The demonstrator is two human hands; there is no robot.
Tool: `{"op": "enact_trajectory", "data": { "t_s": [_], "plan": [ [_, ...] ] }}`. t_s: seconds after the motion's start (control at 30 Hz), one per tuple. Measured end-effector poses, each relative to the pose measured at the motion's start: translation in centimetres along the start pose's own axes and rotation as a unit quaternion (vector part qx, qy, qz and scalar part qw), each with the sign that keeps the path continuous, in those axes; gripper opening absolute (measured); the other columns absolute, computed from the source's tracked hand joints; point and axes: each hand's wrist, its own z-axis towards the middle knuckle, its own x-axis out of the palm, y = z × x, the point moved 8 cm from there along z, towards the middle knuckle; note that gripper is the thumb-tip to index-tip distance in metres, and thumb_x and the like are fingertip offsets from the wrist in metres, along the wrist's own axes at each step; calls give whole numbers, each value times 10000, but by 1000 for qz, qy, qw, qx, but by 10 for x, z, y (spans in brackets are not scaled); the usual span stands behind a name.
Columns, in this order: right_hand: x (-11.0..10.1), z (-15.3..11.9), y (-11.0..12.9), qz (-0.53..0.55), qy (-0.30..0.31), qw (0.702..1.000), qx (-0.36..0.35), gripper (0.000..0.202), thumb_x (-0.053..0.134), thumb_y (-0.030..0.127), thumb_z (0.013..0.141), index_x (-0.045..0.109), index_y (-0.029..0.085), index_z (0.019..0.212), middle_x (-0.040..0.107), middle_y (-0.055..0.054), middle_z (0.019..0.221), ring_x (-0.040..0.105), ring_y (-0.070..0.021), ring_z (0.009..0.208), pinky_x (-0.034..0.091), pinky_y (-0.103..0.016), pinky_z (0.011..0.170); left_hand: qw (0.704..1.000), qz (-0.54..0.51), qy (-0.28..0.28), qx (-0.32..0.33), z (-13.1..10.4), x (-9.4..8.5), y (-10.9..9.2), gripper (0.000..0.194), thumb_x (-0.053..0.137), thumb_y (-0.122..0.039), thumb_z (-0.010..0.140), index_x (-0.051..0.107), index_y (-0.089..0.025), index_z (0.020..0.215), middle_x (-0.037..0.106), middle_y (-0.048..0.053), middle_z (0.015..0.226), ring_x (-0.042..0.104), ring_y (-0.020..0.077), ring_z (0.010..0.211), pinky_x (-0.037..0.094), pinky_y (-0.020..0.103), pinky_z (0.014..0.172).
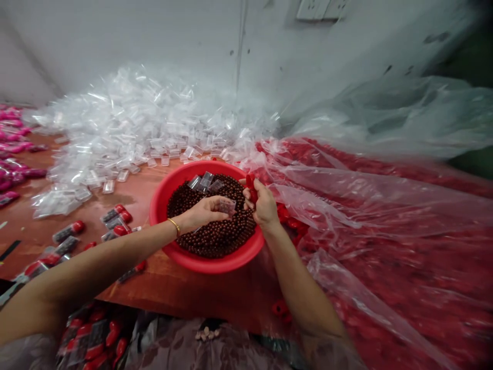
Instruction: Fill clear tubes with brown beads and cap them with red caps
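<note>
My left hand point(210, 210), with a gold bangle at the wrist, pinches a small clear plastic case point(227, 206) over a red basin point(215, 267). Dark brown beads point(210, 239) fill much of this basin. Several more clear cases point(206, 181) lie on top of the beads towards the back. At the basin's right side, my right hand point(264, 205) is closed around a red piece point(251, 189), probably plastic, that sticks up between thumb and fingers. The two hands are close but apart.
A big heap of clear cases point(131, 123) lies against the wall. Left stand filled cases with red caps point(69, 231); pink pieces point(15, 169) lie beyond. Plastic sheeting point(385, 200) covers red pieces at right. More red-capped cases point(96, 334) are below the table edge.
</note>
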Motion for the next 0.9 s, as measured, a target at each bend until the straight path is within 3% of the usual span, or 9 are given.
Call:
{"op": "enact_trajectory", "data": {
  "t_s": [0.17,0.27,0.33,0.47,0.53,0.67,0.8,0.83,0.9],
  "plan": [
    [6,-16,1,-120,60,991,-3,356,458,501,798,603,180,850,404,78,528,283,-55,360,274,-210,366,1000,-15,0,-11,-10,1,-4,396,769,-178,591,627,-138,959,651,15,842,570,78,701,454,213,672],
    [4,-22,9,-316,77,944,-50,367,400,471,843,610,174,889,478,40,560,423,-98,446,346,-228,439,1000,-16,-1,-10,-9,-2,-5,347,744,-191,614,623,-130,933,636,4,790,553,66,632,441,200,607],
    [3,-24,11,-506,75,857,-61,322,433,404,842,610,164,962,594,-11,653,556,-148,586,418,-252,550,1000,-24,-15,8,-7,-7,-8,326,735,-189,627,621,-125,926,644,12,793,563,69,628,444,201,600],
    [21,-30,-18,-782,213,585,-25,310,526,303,803,611,124,1041,696,-149,944,652,-269,859,467,-326,705,995,-68,-47,58,-4,-18,-17,364,745,-178,626,610,-131,961,679,43,848,613,100,680,464,214,619],
    [34,-36,-37,-801,290,524,-10,248,564,240,773,651,110,966,703,-174,951,659,-290,879,473,-332,717,993,-95,-40,64,-5,-18,-21,388,757,-178,616,606,-138,971,690,56,881,637,121,712,472,221,627],
    [48,-41,-56,-788,348,509,-5,136,580,120,720,690,109,799,719,-167,881,671,-276,826,473,-305,688,984,-158,-37,73,-9,-20,-29,404,766,-199,613,597,-155,977,695,57,918,658,141,748,489,232,650],
    [44,-36,-50,-768,352,533,-34,196,510,220,813,678,147,883,718,-114,900,659,-216,803,456,-264,661,983,-153,-48,86,-9,-23,-29,421,789,-205,580,594,-147,948,695,54,888,655,139,719,490,232,633],
    [41,-31,-43,-754,333,564,-46,230,467,244,844,667,154,914,714,-96,887,651,-195,779,450,-254,648,984,-145,-48,88,-8,-24,-28,431,792,-205,574,594,-144,951,694,54,880,652,137,716,489,232,632],
    [34,-19,-20,-683,262,677,-78,271,421,300,871,648,155,901,690,-58,791,610,-159,673,427,-240,587,987,-128,-45,89,-5,-23,-26,439,793,-209,571,595,-139,956,688,55,873,645,133,713,489,237,635]
  ]
}}
